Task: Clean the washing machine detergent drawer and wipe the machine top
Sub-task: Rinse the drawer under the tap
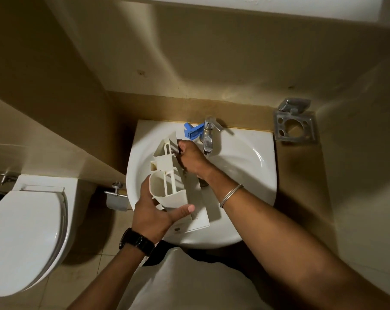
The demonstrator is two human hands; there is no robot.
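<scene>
Head view: white detergent drawer (167, 175) held tilted over the white sink (245, 175), compartments facing the camera, front panel toward the sink's near rim; left hand (154, 213) grips the drawer's near end, thumb curled over the rounded compartment wall, black watch (135, 241) on that wrist. Right hand (192, 157), metal bangle (231, 195) on its forearm, has fingers curled against the drawer's far right edge just beside the chrome tap (208, 137). Blue insert (192, 132) lies on the sink's back ledge left of the tap; toilet (26, 233) stands far left, metal holder (294, 126) on the wall at right.
</scene>
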